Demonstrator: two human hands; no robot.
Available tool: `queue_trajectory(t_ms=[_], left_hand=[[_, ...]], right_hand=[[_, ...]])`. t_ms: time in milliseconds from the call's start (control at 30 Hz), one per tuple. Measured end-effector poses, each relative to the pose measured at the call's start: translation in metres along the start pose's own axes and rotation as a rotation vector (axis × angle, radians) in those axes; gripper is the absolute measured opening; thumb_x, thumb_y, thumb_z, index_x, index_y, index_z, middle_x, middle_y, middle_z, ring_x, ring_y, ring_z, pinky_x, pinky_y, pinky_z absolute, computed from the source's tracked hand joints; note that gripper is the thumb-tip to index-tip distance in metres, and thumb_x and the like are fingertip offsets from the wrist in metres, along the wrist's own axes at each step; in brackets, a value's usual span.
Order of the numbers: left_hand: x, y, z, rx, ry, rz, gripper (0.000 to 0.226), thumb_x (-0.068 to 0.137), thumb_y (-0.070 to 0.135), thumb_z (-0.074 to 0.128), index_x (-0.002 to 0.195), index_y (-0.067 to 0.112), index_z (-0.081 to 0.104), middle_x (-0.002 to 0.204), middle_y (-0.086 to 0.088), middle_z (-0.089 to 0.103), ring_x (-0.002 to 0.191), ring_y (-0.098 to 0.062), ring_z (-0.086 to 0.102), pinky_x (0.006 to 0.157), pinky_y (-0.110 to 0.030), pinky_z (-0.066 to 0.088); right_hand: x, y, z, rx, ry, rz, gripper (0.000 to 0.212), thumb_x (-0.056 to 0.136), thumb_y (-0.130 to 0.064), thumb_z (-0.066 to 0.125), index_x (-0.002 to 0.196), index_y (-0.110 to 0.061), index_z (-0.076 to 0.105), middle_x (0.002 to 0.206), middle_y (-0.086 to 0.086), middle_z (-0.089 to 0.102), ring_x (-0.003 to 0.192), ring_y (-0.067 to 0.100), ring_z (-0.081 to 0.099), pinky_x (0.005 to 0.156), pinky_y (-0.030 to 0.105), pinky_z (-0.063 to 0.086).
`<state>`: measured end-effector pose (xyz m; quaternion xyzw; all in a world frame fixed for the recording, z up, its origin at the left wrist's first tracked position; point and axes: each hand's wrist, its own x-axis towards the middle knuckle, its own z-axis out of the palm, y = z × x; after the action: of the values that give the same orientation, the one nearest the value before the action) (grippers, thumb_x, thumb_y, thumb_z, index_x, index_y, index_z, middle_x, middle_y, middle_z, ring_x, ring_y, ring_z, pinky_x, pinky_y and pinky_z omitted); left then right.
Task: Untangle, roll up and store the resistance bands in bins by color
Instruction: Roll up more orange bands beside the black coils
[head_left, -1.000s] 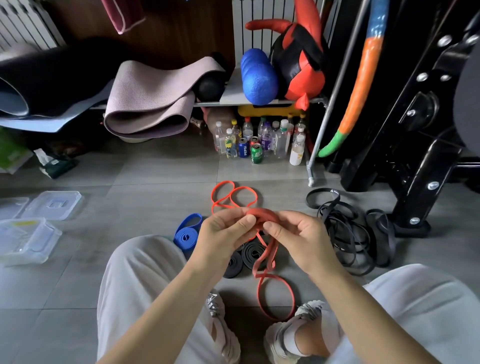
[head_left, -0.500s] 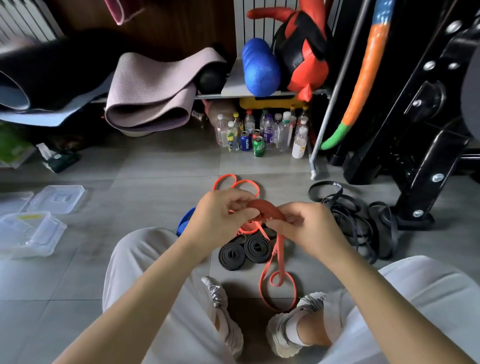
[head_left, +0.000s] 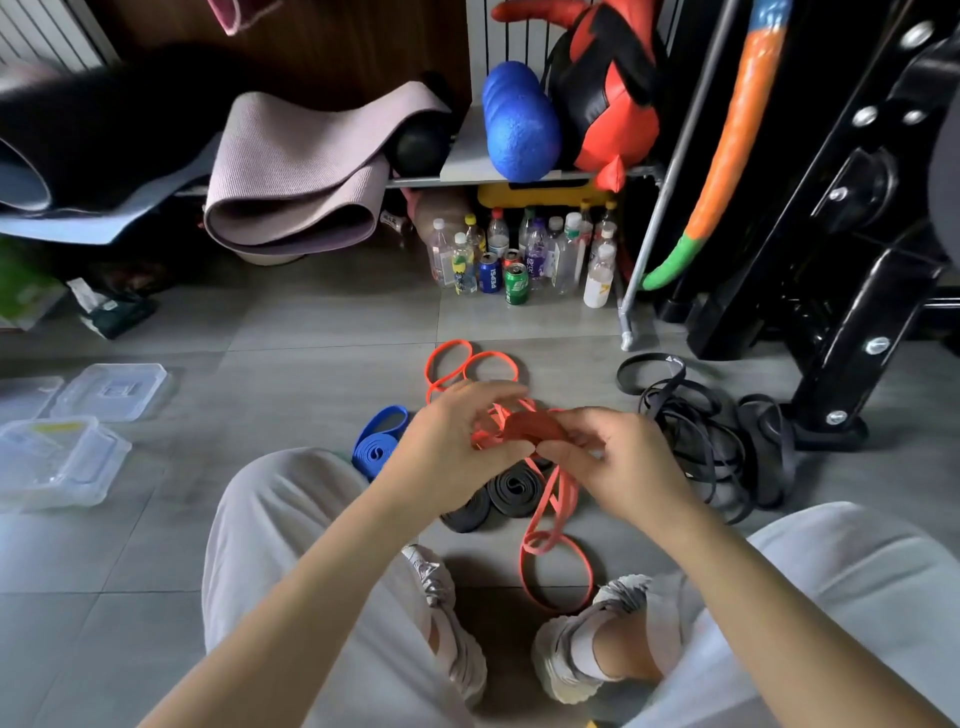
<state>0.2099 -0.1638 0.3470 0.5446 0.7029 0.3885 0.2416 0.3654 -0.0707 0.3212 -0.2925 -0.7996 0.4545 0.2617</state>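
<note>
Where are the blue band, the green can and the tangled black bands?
blue band (head_left: 374, 450), head view, its flattened rolled end.
green can (head_left: 516, 285), head view, its front label.
tangled black bands (head_left: 696, 441), head view, middle of the pile.

Your head camera is facing forward and down, sitting close above your left hand (head_left: 457, 441) and right hand (head_left: 618, 462), reaching the shelf (head_left: 461, 156).

Left of the fingers (head_left: 488, 397), bare tile (head_left: 322, 374) is left open as far as the clear bins (head_left: 62, 457). Right of them, the floor is taken by a black band tangle (head_left: 696, 431). Beneath them, black rolls (head_left: 514, 488) are laid, a blue roll (head_left: 376, 441) just leftward; beyond, orange loops (head_left: 470, 364).
</note>
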Motion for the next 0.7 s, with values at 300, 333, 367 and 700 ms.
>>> queue_trajectory(t_ms=[300,333,367,700], left_hand=[[0.002,0.015,-0.016,-0.107,0.11,-0.008,0.039,0.078,0.003,0.072,0.079,0.041,0.067,0.068,0.014,0.068,0.062,0.0,0.063,0.067,-0.014,0.05],[0.0,0.014,-0.015,-0.169,0.139,-0.003,0.043,0.078,0.0,0.071,0.078,0.043,0.068,0.067,0.011,0.068,0.061,-0.002,0.063,0.066,-0.015,0.05],[-0.001,0.013,-0.013,-0.22,0.168,0.001,0.046,0.078,-0.002,0.07,0.076,0.044,0.069,0.067,0.007,0.069,0.061,-0.005,0.062,0.065,-0.015,0.05],[-0.007,0.008,0.009,-0.679,0.281,-0.067,0.015,0.082,0.004,0.066,0.093,0.012,0.072,0.082,-0.014,0.071,0.073,-0.027,0.064,0.065,-0.027,0.055]], right_hand=[[0.006,-0.01,-0.008,0.006,0.023,-0.06,0.025,0.071,-0.019,0.08,0.085,-0.036,0.069,0.077,-0.017,0.068,0.074,0.0,0.066,0.072,0.013,0.05],[0.006,-0.009,-0.008,0.018,0.031,-0.048,0.028,0.07,-0.018,0.081,0.083,-0.038,0.067,0.075,-0.017,0.068,0.072,0.0,0.066,0.072,0.014,0.051],[0.005,-0.009,-0.007,0.048,0.037,-0.03,0.028,0.07,-0.018,0.081,0.082,-0.04,0.067,0.071,-0.017,0.069,0.069,0.0,0.067,0.072,0.018,0.052],[0.001,-0.015,0.0,0.356,0.076,-0.033,0.025,0.075,-0.014,0.076,0.09,-0.033,0.071,0.085,-0.008,0.075,0.081,0.01,0.071,0.077,0.021,0.054]])
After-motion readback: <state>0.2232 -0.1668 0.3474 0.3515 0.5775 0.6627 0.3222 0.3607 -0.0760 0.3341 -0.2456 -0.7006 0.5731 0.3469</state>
